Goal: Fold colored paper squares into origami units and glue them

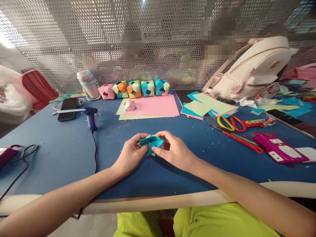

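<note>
Between my two hands is a folded paper piece (152, 142), blue with pale green showing at its edges. My left hand (130, 152) pinches its left side, thumb on the near face. At the right side, my right hand (175, 149) grips it with thumb and fingers, some fingertips hidden behind the paper. Both hands are just above the blue table (153, 177), close to its front edge. Beyond them a small pink and white paper ball (130, 105) rests on pink and pale green paper sheets (158, 104).
Several folded paper balls (134, 89) line the mesh screen (103, 39). A glue gun (91, 118) with a black cord stands to the left, near a phone (67, 109) and bottle (88, 85). Rightward are paper squares (201, 103), scissors (234, 126), a magenta case (281, 149) and a backpack (256, 70).
</note>
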{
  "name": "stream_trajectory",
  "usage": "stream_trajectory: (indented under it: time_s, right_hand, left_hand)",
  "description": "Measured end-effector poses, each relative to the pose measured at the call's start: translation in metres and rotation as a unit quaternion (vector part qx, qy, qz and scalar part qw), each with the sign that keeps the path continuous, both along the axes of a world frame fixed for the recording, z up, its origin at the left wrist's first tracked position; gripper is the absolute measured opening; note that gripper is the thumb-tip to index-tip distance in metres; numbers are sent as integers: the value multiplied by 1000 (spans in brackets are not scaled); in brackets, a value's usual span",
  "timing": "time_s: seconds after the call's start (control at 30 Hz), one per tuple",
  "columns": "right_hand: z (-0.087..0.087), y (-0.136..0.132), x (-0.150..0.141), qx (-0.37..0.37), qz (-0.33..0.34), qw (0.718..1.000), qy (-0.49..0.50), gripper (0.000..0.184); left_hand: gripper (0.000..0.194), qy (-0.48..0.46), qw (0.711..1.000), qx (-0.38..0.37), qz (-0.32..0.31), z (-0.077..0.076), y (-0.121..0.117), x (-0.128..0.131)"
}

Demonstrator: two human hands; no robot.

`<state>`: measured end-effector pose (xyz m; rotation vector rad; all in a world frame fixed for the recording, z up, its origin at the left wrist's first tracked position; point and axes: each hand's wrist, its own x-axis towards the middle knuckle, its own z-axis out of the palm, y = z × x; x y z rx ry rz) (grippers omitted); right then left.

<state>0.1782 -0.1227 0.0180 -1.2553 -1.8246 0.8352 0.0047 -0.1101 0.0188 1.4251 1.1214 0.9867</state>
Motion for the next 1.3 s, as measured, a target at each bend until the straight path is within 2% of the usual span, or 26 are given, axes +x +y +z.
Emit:
stream_trajectory:
  time_s: [0.1,0.2,0.37,0.53,0.67,0.77,0.87,1.03,1.3]
  right_hand:
    - [0,-1,-3,4,-5,1000,-4,12]
    - [0,0,-3,35,-18,999,-8,4]
    - [-5,3,2,108,-5,994,-26,11]
    - [-9,5,5,187,11,980,-69,15]
    - [-9,6,5,194,-11,979,-66,10]
    - [-6,6,6,187,-18,981,-51,11]
    - [-4,6,7,202,-8,978,-40,5]
    - [-1,5,8,229,-13,973,-29,8]
    - [-3,2,3,218,-62,973,-40,10]
  left_hand:
    - [22,13,999,20,-23,1,-3,0]
    - [22,12,999,22,-44,3,-5,1]
    - [30,15,997,13,-79,5,-6,1]
    - [34,36,996,24,-83,4,-5,-1]
    - [28,-40,996,-40,-70,3,-5,0]
    - [23,-128,982,-121,-67,3,-4,3]
    - [20,-179,967,-169,-61,4,-4,5]
    - [20,-198,957,-203,-60,6,-5,5]
    - [21,-212,948,-225,-71,7,-10,7]
